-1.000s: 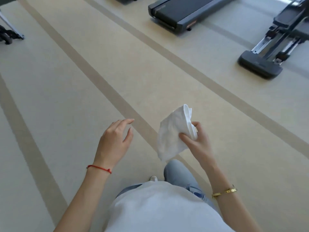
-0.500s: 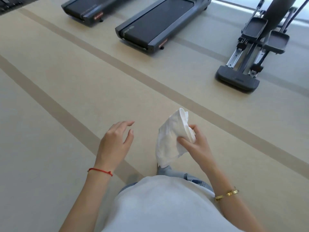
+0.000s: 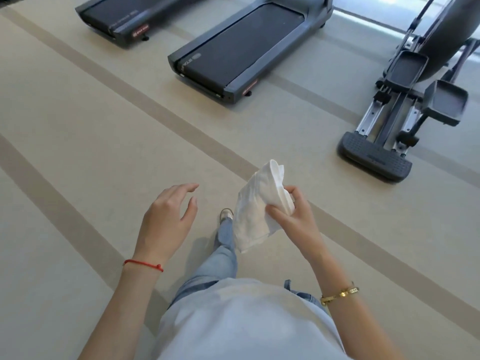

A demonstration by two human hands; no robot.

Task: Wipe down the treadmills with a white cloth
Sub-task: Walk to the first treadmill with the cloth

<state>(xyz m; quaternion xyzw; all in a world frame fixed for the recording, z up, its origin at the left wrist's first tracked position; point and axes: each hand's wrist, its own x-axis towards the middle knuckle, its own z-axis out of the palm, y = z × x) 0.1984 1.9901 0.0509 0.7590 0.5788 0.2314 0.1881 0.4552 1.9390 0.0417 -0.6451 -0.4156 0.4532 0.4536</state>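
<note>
The cloth point(image 3: 259, 209) is white and crumpled, held in mid-air in front of the person's waist, its upper end bunched and its lower part hanging loose. The right hand point(image 3: 293, 219) grasps it, thumb across the near side and fingers curled round the bunched upper part. The left hand point(image 3: 166, 219) hangs beside it, apart from the cloth, released and holding nothing, fingers loosely spread and slightly bent, pointing forward. A red string point(image 3: 144, 265) circles the left wrist and a gold bracelet point(image 3: 340, 294) the right. Below the hands show a pale shirt point(image 3: 246, 323), a leg in light blue jeans point(image 3: 220, 258) stepping forward, and the toe of a shoe point(image 3: 225, 213) on the floor point(image 3: 78, 141), which is beige with darker tan stripes running diagonally. Well ahead of the cloth, on the floor, stand two treadmills side by side: the nearer treadmill point(image 3: 244, 50) with a dark belt and grey side rails, its rear end towards the person, and a second treadmill point(image 3: 117, 16) to its left, further off and partly cut by the top edge. To the right stands an elliptical point(image 3: 405, 105), with two dark foot pedals, metal rails and a ribbed black base at its near end. Neither hand nor cloth touches any machine.
</note>
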